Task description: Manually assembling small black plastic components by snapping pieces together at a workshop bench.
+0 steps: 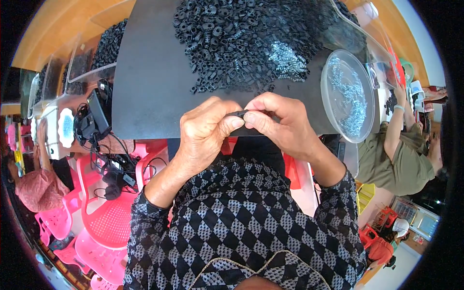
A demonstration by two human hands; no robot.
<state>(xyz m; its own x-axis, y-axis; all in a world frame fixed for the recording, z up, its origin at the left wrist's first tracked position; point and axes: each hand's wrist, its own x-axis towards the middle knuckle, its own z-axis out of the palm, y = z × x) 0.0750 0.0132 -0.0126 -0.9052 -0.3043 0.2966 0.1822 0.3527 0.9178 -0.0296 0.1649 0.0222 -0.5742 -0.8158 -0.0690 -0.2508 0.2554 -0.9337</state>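
Note:
A small black plastic part (237,114) is pinched between my two hands, just over the near edge of the dark table mat (145,72). My left hand (207,126) grips one end with thumb and curled fingers. Thumb and forefinger of my right hand (282,121) close on the other end; whether a tiny spring is in them too is hidden. Beyond my hands spreads a large heap of black plastic parts (227,43). A small pile of silvery springs (287,60) lies on the heap's right side.
A round clear dish (329,101) of springs stands at the right edge. Clear bins (79,72) of black parts and black power adapters with cables (94,113) are at the left. Pink chairs (106,217) stand below. Co-workers sit on both sides, one in olive clothing (401,159).

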